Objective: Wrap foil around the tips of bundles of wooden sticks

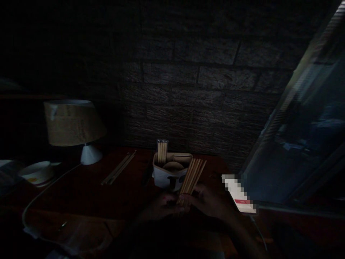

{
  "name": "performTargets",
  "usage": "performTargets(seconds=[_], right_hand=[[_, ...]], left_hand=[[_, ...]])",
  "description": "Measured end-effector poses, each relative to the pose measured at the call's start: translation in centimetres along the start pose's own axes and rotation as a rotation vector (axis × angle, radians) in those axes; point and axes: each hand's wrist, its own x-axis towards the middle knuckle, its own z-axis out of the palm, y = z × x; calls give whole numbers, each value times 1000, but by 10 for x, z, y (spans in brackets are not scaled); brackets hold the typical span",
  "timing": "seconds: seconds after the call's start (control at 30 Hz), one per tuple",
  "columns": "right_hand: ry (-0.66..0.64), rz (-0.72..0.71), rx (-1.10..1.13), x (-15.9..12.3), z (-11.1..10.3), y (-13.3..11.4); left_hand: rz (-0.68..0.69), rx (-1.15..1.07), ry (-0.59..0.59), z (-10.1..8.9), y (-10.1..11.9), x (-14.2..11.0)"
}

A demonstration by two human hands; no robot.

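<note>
Both hands meet around a bundle of wooden chopsticks (192, 177), which leans up and to the right in front of me. My left hand (165, 205) closes on the lower end of the bundle. From the other side, my right hand (202, 199) grips the same sticks, thumb across them. Just behind stands a light storage box (165, 178) with dark marks on its front; the bundle overlaps its right side. A clear packet of chopsticks (162, 151) stands upright in the box's back left, near a round-edged item (174, 166). Dim light hides much of the fingers.
Several thin sticks (118, 169) lie on the dark wooden table (81, 194). A lamp (74, 124) stands at back left, its cord running forward past a white bowl (37, 172). A lit phone (239, 196) sits at right beside a window (296, 144); a brick wall (188, 79) rises behind.
</note>
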Motion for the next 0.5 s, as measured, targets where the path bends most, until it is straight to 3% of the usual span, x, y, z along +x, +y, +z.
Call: performTargets(seconds=[0.1, 0.23, 0.5], right_hand=[[24, 20, -39, 0, 0, -6], [-9, 27, -47, 3, 0, -12], [6, 78, -16, 6, 0, -1]], left_hand=[[8, 109, 59, 3, -6, -4], [52, 73, 48, 5, -13, -6], [-38, 12, 89, 8, -17, -4]])
